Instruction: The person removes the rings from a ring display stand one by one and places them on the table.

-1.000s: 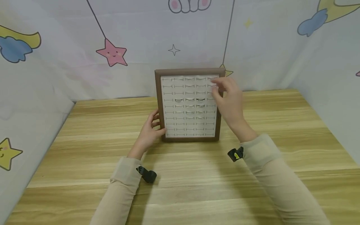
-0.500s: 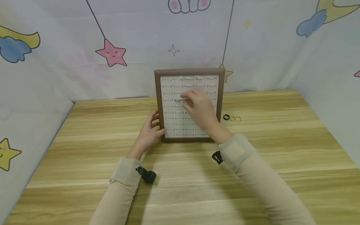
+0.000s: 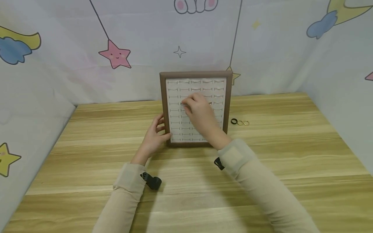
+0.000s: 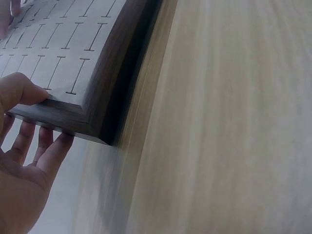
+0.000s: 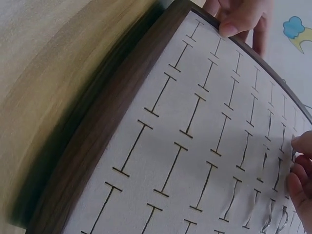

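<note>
A brown-framed ring display board (image 3: 186,139), its white pad cut with rows of slots, stands nearly upright on the table. My left hand (image 3: 152,137) grips its lower left edge; in the left wrist view the thumb (image 4: 29,91) lies over the front and the fingers spread behind. My right hand (image 3: 201,111) is at the board's middle, thumb and fingertips pinching at a slot left of centre. The right wrist view shows a thin ring (image 5: 293,152) at those fingertips, mostly covered. Other rings (image 5: 282,219) sit in slots beside them, partly hidden by the hand in the head view.
To the right of the board, a black ring (image 3: 234,121) and two gold-coloured rings (image 3: 246,123) lie in a row on the wooden table (image 3: 186,194). A white cloth with cartoon stars (image 3: 116,56) hangs behind and at both sides.
My right hand has moved left and down from the board's upper right corner to a slot left of centre. This uncovers the three rings on the table. My left hand stays put.
</note>
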Demonstrator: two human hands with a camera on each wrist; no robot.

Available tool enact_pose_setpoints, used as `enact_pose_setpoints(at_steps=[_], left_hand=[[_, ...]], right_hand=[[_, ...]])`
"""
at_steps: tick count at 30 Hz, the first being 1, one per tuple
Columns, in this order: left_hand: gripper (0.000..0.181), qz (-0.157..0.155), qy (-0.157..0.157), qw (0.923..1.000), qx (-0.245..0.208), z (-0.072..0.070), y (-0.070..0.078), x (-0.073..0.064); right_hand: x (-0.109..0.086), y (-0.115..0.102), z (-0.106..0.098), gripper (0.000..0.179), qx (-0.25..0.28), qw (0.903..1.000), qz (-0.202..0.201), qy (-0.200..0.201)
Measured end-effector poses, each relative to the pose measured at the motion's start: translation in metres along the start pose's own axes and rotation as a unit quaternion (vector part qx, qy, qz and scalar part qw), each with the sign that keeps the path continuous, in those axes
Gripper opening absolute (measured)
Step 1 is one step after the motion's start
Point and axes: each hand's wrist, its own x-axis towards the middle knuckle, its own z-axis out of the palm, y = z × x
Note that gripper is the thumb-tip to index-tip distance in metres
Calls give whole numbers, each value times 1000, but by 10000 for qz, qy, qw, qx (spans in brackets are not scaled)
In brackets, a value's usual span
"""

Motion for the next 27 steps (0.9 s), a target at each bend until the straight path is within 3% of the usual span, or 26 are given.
enact_pose_setpoints(at_steps=[11, 27], left_hand=[[83, -43, -16, 10000, 12, 1, 2, 0], [83, -86, 9, 9999, 77, 0, 2, -1]], right_hand=[[1, 0, 8, 11, -136, 9994, 29, 323], [0, 5, 9, 10, -406, 9982, -311, 325]])
